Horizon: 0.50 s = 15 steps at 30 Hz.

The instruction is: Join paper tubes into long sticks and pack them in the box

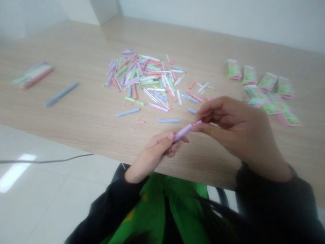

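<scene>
My left hand (162, 145) is closed around the lower part of a purple pen barrel (184, 131), thumb on top. The barrel slants up to the right, above the near part of the table. At its upper end my right hand (225, 125) pinches a small purple piece (197, 123) between thumb and fingers. Whether this piece is joined to the barrel or just touches it I cannot tell. Beyond the hands lies a loose pile of pen parts (147, 76), with purple, green, red and blue tubes and thin white sticks.
Several green-and-pink small boxes (267, 83) sit at the right. On the left, a blue pen (62, 94) lies near a row of coloured pens (34, 75). Single blue tubes (168, 120) lie before the pile. A dark cable (50, 161) crosses the floor.
</scene>
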Tool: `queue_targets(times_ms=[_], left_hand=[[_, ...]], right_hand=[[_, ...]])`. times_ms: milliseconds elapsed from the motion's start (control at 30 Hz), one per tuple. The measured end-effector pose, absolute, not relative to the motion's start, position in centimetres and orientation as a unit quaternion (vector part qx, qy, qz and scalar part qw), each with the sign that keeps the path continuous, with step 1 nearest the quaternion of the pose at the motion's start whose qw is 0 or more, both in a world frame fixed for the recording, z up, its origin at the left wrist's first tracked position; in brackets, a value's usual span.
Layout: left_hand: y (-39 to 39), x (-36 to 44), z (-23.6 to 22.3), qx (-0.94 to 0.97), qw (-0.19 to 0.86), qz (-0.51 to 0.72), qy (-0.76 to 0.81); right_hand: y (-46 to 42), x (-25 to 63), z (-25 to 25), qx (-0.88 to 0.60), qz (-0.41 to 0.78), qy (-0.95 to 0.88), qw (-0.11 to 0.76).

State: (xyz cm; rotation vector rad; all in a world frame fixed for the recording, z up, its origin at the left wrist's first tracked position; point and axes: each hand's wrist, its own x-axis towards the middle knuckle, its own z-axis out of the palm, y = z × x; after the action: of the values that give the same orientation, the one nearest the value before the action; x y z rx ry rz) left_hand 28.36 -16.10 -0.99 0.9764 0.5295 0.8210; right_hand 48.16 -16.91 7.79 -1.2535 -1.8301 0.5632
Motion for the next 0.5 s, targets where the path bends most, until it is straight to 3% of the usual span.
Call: queue_targets(times_ms=[100,267,500], left_hand=[[-15.7,28.0,-0.6,0.488,0.755,0.376,0.223],[-15.1,28.3,-0.4,0.48,0.755,0.395,0.209],[-13.9,28.3,0.0,0.423,0.782,0.418,0.185]], right_hand=[[-16.5,47.8,7.5,-0.473,0.259,-0.714,0.447],[-16.2,47.5,7.0,-0.413,0.213,-0.764,0.448],[-16.5,48.0,6.5,-0.469,0.215,-0.72,0.463]])
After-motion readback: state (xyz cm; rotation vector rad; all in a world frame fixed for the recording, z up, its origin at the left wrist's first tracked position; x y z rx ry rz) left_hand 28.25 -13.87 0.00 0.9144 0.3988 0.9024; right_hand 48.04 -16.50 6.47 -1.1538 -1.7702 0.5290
